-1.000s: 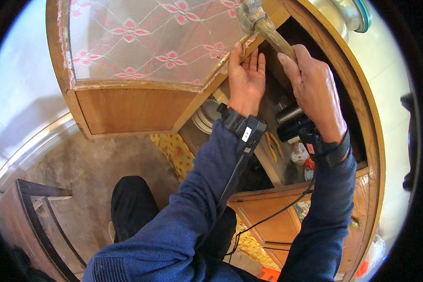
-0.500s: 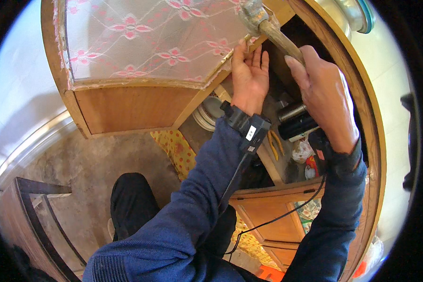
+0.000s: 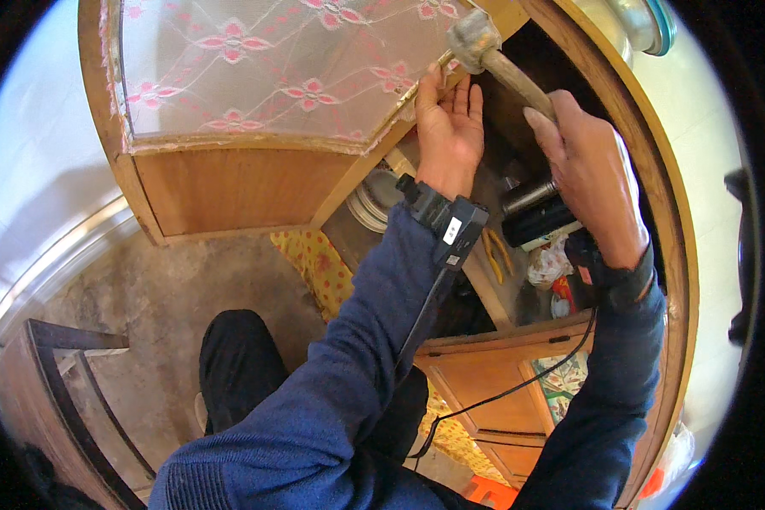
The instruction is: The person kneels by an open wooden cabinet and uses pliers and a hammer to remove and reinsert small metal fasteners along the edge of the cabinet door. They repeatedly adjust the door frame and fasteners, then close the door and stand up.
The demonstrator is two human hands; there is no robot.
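My right hand point(image 3: 591, 170) is closed round the handle of the hammer point(image 3: 512, 76), thumb laid along the wood. The hammer's head points up and left from those fingers, right beside the thumb tip of my left hand point(image 3: 450, 136); from here I can't tell whether it touches anything.

The left palm faces up, its thumb tip at the edge of the door point(image 3: 238, 191) and the other fingers loosely curled just to the right. I can't make out whether anything is pinched there. The door spreads left from these fingers, with flowered mesh point(image 3: 246, 76) in its upper part and a plain wood panel below.

Right of the right-hand fingers curves the wooden rim of the cabinet point(image 3: 673, 229). Below the left fingers, toward the left, I see plates point(image 3: 367, 204) stacked inside. Below and between both sets of fingers lie yellow-handled pliers point(image 3: 489, 252), with a black flask point(image 3: 535, 225) to their right, nearer under the right-hand fingers. Farther below the right-hand fingers are a pale bag point(image 3: 548, 262) and a red item I can't identify. Well below and left of the left fingers hangs a spotted yellow cloth point(image 3: 314, 272).
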